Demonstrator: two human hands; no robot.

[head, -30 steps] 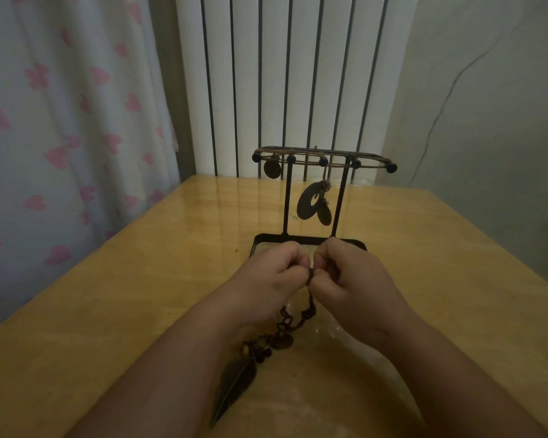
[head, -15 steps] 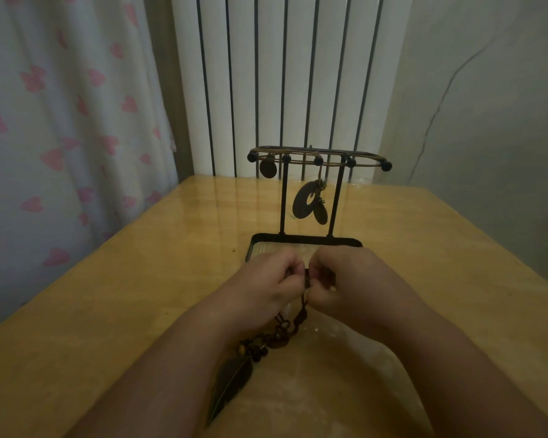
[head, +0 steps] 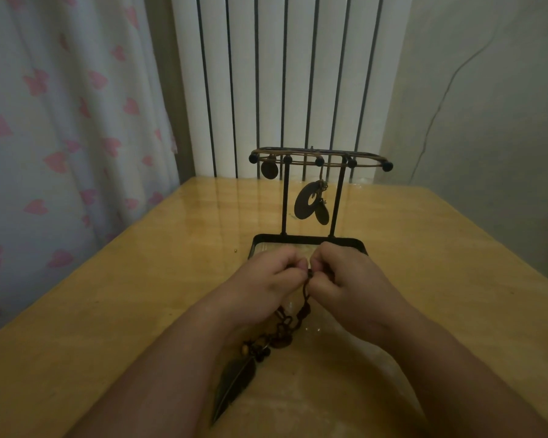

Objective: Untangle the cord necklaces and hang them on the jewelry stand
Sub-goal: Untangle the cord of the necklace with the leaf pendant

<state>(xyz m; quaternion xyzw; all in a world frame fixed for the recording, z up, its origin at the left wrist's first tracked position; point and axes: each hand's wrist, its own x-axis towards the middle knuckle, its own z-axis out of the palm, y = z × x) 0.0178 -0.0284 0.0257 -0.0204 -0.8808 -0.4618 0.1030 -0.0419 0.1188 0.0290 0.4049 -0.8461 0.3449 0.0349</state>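
Upper end of the dark knotted cord necklace (head: 280, 342) concealed inside the pinching left hand (head: 266, 276) and right hand (head: 351, 279), near rim of the black metal jewelry stand (head: 310, 238) covered by knuckles, tiny speck (head: 236, 250) toward the left edge of the wooden desk (head: 124, 311) unidentified

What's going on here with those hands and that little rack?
A person sits at a wooden table. Their left hand and right hand pinch the cord of a necklace close together, apparently picking at a tangle. Its feather pendant trails back between the forearms. Just behind the hands is a black jewelry stand, with a ring pendant and a small disc hanging from its top bar. This necklace is not yet hung.
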